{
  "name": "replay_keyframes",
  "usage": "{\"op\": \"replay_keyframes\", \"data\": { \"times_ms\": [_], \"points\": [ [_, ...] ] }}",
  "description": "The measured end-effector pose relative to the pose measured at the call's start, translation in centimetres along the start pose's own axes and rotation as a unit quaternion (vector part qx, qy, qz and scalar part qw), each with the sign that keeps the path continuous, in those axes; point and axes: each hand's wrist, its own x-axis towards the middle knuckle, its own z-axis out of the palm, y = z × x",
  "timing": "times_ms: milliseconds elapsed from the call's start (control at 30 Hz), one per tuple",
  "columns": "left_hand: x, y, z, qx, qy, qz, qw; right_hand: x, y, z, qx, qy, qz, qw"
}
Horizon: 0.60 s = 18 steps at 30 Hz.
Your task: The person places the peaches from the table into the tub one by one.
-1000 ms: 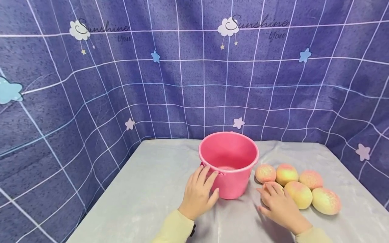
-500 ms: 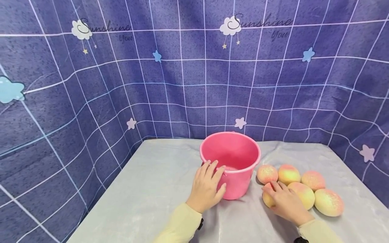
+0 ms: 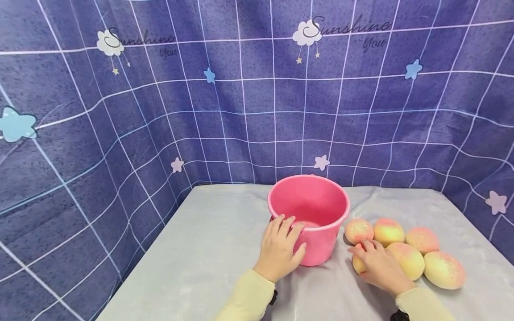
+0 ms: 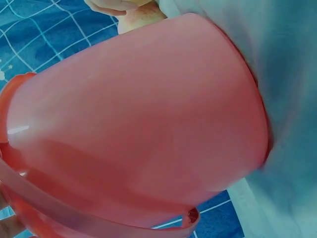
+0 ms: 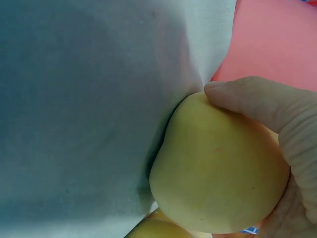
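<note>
Peach (image 5: 218, 168) is what the right hand (image 3: 379, 265) is grasping, and from my remote seat I am seeing the thumb and fingers clasping it from opposite sides. It is occupying the left end of the front row of fruit, just right of the pink bucket (image 3: 319, 247) and apart from it. Through the right wrist camera I am viewing its smooth yellow side facing the gray tablecloth (image 3: 201, 249), but I am not managing to tell whether the cloth is carrying its weight. Five other peaches (image 3: 444, 269) are lying close around: three are forming the row behind, and two are sitting farther right in front. Meanwhile the left hand (image 3: 279, 252) is resting on the bucket's near rim, its fingers lying loosely there, unclenched, with the thumb standing apart beside the outer wall. The bucket is standing upright, and in the left wrist view its pink handle (image 4: 74, 213) is hanging along the side. Behind everything I am facing a blue-violet curtain (image 3: 257, 98) that is showing pale grid lines, stars and clouds.
</note>
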Motion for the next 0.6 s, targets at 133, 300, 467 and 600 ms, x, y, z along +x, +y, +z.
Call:
{"op": "replay_keyframes", "data": {
  "times_ms": [133, 300, 467, 600],
  "points": [
    [0.30, -0.10, 0.38, 0.009, 0.030, 0.010, 0.9995, 0.06, 0.23, -0.03, -0.002, -0.002, -0.008, 1.000],
    [0.54, -0.11, 0.62, 0.016, 0.054, 0.014, 0.9983, 0.03, 0.37, 0.12, -0.009, 0.012, -0.009, 1.000],
    [0.63, -0.05, 0.64, 0.014, 0.049, 0.000, 0.9987, 0.06, 0.22, 0.25, -0.003, 0.006, 0.006, 1.000],
    [0.82, -0.07, 0.78, 0.011, 0.052, -0.003, 0.9986, 0.02, 0.08, 0.17, 0.003, 0.002, 0.017, 1.000]
  ]
}}
